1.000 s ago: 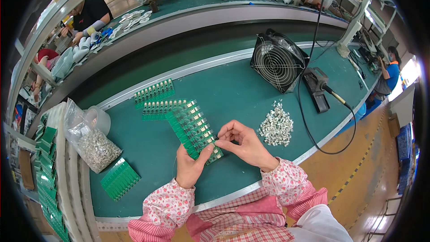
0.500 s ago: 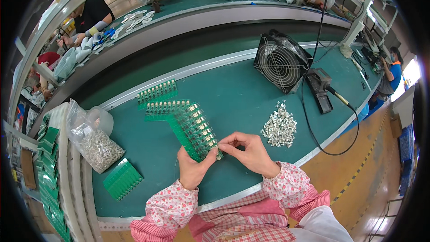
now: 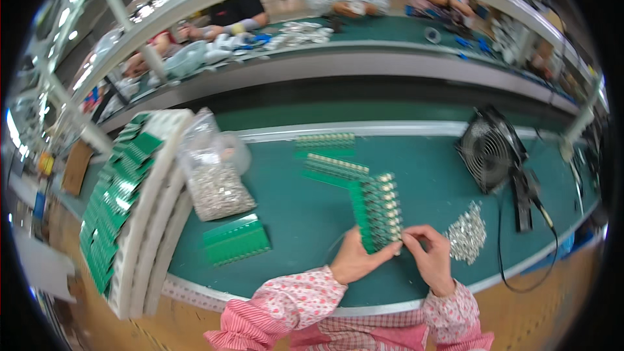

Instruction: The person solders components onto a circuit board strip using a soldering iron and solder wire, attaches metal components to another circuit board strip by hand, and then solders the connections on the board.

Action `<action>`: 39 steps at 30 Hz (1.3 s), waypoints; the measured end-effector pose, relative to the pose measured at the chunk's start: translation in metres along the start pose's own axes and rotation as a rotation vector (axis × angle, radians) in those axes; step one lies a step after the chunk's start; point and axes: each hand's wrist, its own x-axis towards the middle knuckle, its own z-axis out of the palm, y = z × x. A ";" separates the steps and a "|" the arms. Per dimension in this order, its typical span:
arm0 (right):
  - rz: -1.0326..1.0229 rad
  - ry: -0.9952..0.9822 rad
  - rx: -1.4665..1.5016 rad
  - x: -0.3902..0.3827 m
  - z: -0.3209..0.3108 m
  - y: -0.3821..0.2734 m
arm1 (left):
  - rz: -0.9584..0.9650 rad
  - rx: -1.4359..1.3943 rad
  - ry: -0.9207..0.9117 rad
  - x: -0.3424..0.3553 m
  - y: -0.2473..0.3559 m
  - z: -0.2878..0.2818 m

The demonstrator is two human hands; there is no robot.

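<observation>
My left hand (image 3: 354, 259) is closed on a green circuit board panel (image 3: 365, 218), gripping its near end with the thumb along the edge. A row of small pale connectors (image 3: 390, 205) runs down the panel's right side. At that panel's near right corner, my right hand (image 3: 430, 259) has its thumb and forefinger pinched together. Whatever sits between those fingertips is too small and blurred to make out. Right of this hand lies a heap of small silvery parts (image 3: 467, 235). Beyond the held panel, two more panels with connectors, one farther (image 3: 325, 144) and one nearer (image 3: 336, 169), rest on the green table.
Bare green panels (image 3: 235, 242) lie left, below a clear bag of small parts (image 3: 221, 192) and a translucent tub (image 3: 235, 151). White foam trays (image 3: 170, 218) carry many green boards (image 3: 123, 188). A black fan (image 3: 487, 153) and soldering iron holder (image 3: 521, 203) stand right. Co-workers sit across.
The view has swung to the left, so the table's things appear farther right and the foam trays show more fully. Both hands remain at the held panel's near end.
</observation>
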 end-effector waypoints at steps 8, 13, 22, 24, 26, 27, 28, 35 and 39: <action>-0.521 0.112 -1.107 -0.011 -0.067 0.005 | -0.005 -0.098 0.010 0.001 -0.007 -0.008; -0.423 0.150 -0.985 0.001 -0.066 0.021 | -0.017 -0.028 0.102 0.007 -0.007 -0.015; -0.503 0.195 -0.900 -0.003 -0.074 0.027 | -0.045 -0.119 0.086 0.006 -0.007 -0.006; -0.486 0.280 -0.839 -0.005 -0.070 0.022 | -0.045 -0.104 0.079 0.004 -0.009 -0.008; -0.407 0.287 -0.728 -0.006 -0.064 0.021 | -0.036 -0.081 0.072 0.004 -0.007 -0.006; -0.309 0.294 -0.631 -0.007 -0.060 0.017 | -0.036 -0.074 0.079 0.003 -0.008 -0.006; -0.310 0.290 -0.622 -0.006 -0.055 0.011 | -0.024 -0.068 0.082 0.002 -0.009 -0.006; -0.096 0.139 -0.224 0.013 -0.021 -0.005 | -0.030 -0.078 0.115 0.006 -0.008 -0.008; 0.055 0.081 0.145 0.015 -0.007 0.004 | -0.031 -0.057 0.126 0.008 -0.007 -0.007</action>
